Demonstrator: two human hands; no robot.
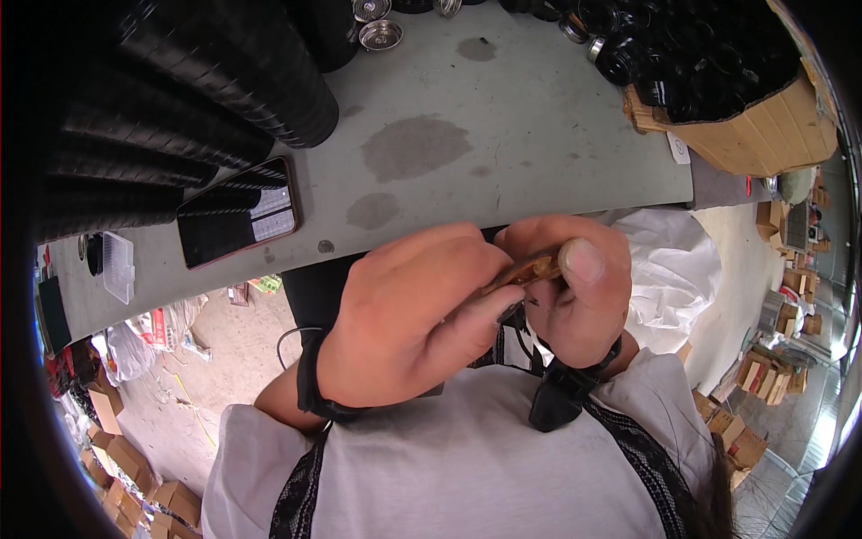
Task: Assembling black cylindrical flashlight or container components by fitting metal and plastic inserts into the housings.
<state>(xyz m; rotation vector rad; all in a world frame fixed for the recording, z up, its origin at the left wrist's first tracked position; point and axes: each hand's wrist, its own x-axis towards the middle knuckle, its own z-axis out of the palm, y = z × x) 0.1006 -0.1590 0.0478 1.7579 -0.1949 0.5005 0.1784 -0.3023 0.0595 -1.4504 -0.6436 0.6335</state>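
Close in front of my chest, both hands meet over a small brown, glossy, thin piece (542,267); its kind I cannot make out. My left hand (409,314) is closed, its thumb and fingers pinching the piece's left end. My right hand (579,287) has its fingers curled, with the thumb pressed at the other end. The fingers hide much of the piece. Both hands are just off the near edge of the grey table (539,135). Each wrist wears a black strap.
Tall stacks of black ringed plastic parts (242,72) fill the table's left, with a phone (238,213) lying before them. Round metal strainers (381,35) sit at the back. A cardboard box (754,130) of black parts stands far right. White sheeting (669,269) hangs beyond my right hand.
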